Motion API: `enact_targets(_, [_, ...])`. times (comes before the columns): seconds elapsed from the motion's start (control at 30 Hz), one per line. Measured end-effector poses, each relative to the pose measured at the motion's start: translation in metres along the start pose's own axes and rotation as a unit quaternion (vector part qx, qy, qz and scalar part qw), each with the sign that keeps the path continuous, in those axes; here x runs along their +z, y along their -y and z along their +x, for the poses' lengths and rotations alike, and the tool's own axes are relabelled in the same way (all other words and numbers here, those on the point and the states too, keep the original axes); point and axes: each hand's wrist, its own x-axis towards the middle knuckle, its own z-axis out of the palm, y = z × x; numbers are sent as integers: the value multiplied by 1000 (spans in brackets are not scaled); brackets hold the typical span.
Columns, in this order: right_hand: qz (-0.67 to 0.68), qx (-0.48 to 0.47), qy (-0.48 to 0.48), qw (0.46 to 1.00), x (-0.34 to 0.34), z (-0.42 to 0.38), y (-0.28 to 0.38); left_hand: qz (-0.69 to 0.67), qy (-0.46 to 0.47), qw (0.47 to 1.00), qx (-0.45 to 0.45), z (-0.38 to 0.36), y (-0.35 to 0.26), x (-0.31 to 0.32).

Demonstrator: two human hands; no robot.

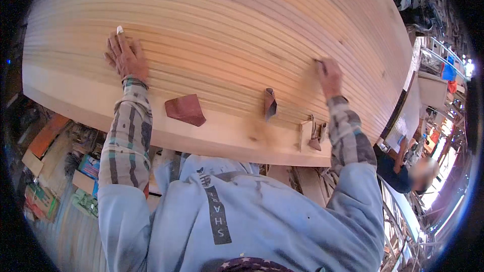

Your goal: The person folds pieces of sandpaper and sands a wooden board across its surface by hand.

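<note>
A large grooved wooden panel [217, 45] spreads in front of me. My left hand [127, 60] lies flat on its left part, fingers apart, with a white wrap on one fingertip. Farther right, my right hand [330, 76] is closed and pressed to the grooves. A small dark edge, which looks like folded sandpaper, shows at its fingertips; the rest is hidden by the hand. Between the hands, a flat reddish-brown piece of sandpaper [185, 110] lies near the panel's plain front border. A curled piece of sandpaper [270, 104] stands to its right.
Beside my right forearm, a small wood block [305, 136] and more curled sandpaper scraps [316, 142] sit on the front border. Boxes [86, 174] and a green cloth [84, 202] are low on the left. Another person [403, 174] is at the right, beyond the panel.
</note>
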Motion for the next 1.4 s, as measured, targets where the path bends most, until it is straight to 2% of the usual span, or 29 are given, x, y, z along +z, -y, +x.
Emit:
enact_targets(0.03, [-3,-3,1,1000,-12,-2,-12,-2,0,1000,-3,1,-2,0])
enact_targets(0.1, [-41,129,4,991,-19,1,-12,13,11,1000,-5,0,0,-1])
enact_targets(0.13, [-29,82,-12,996,2,10,-9,17,13,1000,-4,-2,0,-2])
enact_targets(0.2, [10,0,-7,1000,43,57,53,10,-6,1000,7,0,-2,-2])
enact_targets(0.23, [23,-46,-65,997,80,75,73,11,-6,1000,13,1,-1,-1])
enact_targets(0.27, [39,-54,-69,995,107,95,99,4,-8,1000,10,2,2,0])
enact_targets(0.3, [141,-28,-62,988,133,114,123,-4,-11,1000,8,2,3,1])
enact_targets(0.33, [562,48,-67,823,177,130,134,-3,-10,1000,13,0,5,0])
enact_targets(0.37, [690,82,-75,715,192,137,142,-1,-14,1000,12,2,5,2])
enact_targets(0.4, [400,-2,-68,914,154,148,160,-1,-20,1000,11,4,4,4])
enact_targets(0.43, [58,-80,-43,994,128,144,173,-3,-15,1000,16,2,4,1])
enact_targets(0.47, [46,-100,-61,992,116,122,150,-8,-12,1000,13,3,3,0])
enact_targets(0.57, [-45,-131,-55,989,66,34,-2,-6,-8,1000,2,2,-1,-1])
enact_targets(0.6, [-126,-12,85,988,2,16,2,6,-8,1000,-1,3,-1,0])
enact_targets(0.63, [-88,22,-16,996,0,-16,-58,3,-10,1000,-5,4,3,3])
enact_targets(0.7, [-92,61,-14,994,-26,-19,-53,30,-19,999,11,2,7,7])
enact_targets(0.73, [-90,54,-15,994,-12,-9,-47,32,-23,999,5,3,10,10])
enact_targets(0.83, [-3,4,-84,996,65,56,75,24,-14,1000,10,0,4,1])
enact_targets(0.9, [60,35,-78,995,122,111,163,43,3,999,0,2,3,0])
enact_targets(0.93, [75,-42,-103,991,160,139,190,50,-3,999,0,4,1,-3])
enact_targets(0.97, [92,-24,-104,990,193,167,221,27,-4,1000,-2,5,-2,-6])
enact_targets(1.03, [131,-97,-86,983,200,209,266,4,-3,1000,-1,2,-2,-8])
enact_targets(1.07, [130,-95,-85,983,201,203,258,-5,-7,1000,2,3,-2,-8])
enact_targets(1.13, [98,-100,1,990,188,184,218,-18,-14,1000,-6,2,-1,-4])
enact_targets(1.17, [32,-145,-17,989,153,155,183,-19,-11,1000,-1,2,1,-1])
enact_targets(1.23, [0,-61,69,996,109,109,101,-19,-12,1000,-5,2,5,0])
enact_targets(1.27, [28,-99,-45,994,84,86,70,-11,-12,1000,-8,2,1,0])
enact_targets(1.33, [-20,9,22,1000,36,49,29,2,-14,1000,-19,3,-3,1])
enact_targets(1.4, [-21,9,22,999,38,54,43,41,1,999,-18,2,-2,2])
